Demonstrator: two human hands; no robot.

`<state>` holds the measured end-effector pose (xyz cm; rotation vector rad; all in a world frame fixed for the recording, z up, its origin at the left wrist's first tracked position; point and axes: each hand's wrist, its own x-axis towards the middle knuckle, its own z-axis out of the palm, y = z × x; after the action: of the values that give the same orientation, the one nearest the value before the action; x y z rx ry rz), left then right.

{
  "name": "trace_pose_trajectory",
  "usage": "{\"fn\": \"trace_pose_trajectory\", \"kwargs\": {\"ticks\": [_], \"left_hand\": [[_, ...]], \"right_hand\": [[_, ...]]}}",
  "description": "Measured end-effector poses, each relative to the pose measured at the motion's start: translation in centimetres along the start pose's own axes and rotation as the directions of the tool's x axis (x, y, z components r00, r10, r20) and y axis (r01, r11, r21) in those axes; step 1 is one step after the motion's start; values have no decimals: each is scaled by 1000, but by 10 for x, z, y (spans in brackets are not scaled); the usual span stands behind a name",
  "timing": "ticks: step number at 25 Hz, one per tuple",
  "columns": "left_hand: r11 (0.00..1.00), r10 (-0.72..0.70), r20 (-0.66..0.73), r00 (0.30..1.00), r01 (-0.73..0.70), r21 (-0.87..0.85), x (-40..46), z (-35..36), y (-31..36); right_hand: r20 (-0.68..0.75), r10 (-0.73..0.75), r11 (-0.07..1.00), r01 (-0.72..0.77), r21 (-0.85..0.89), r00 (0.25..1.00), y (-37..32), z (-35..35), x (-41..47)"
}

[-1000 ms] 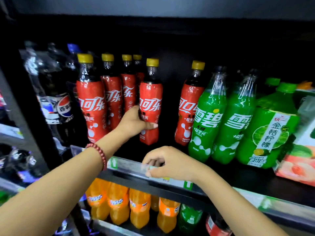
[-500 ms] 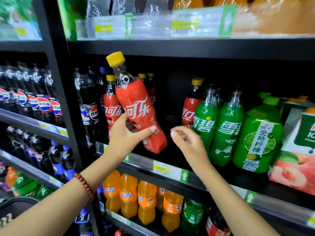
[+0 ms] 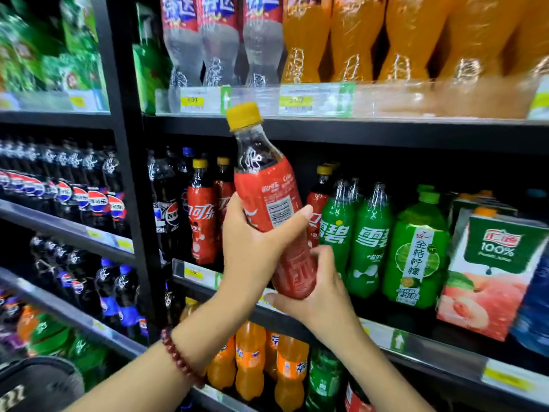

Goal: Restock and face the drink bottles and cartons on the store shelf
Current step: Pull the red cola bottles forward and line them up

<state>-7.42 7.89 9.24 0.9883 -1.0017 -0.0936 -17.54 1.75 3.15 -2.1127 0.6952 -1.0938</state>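
Obs.: red-labelled plastic cola bottle with a yellow screw cap (image 3: pixel 269 200) held in front of the black metal store shelf (image 3: pixel 356 133), clear of the shelf boards, tilted with the cap leaning up and to the left. The barcode side of the label faces the camera.

Left hand (image 3: pixel 252 242): wrapped around the bottle's middle, thumb across the label front, fingers behind it (fingertips hidden). A dark red bead bracelet (image 3: pixel 181 356) sits on that wrist.

Right hand (image 3: pixel 319 288): cups the bottle's lower end from below and to the right, fingers curled around the base.

Middle shelf, left to right: dark cola bottles with blue-red round logos (image 3: pixel 166 209); a row of matching red-labelled cola bottles (image 3: pixel 202 215); two green plastic lemon-lime soda bottles (image 3: pixel 371 242); a squat green lime-drink bottle (image 3: pixel 416 254); a peach juice carton with a green top panel (image 3: pixel 490 272) at the far right.

Shelf above: clear bottles with red labels (image 3: pixel 219 37), then orange drink bottles (image 3: pixel 353 40) (image blurred there). Shelf below: small orange soda bottles (image 3: pixel 249 364). Yellow price tags (image 3: pixel 192 101) line the shelf edges; figures unreadable.
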Motion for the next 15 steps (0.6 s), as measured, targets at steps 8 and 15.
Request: {"fn": "trace_pose_trajectory", "kwargs": {"ticks": [8, 15], "left_hand": [[982, -96, 195, 976, 126, -143, -1, -5, 10], [990, -64, 130, 989, 79, -113, 4, -14, 14]], "right_hand": [[375, -23, 884, -156, 440, 927, -22, -27, -12], [359, -3, 982, -64, 175, 933, -39, -22, -13]]}}
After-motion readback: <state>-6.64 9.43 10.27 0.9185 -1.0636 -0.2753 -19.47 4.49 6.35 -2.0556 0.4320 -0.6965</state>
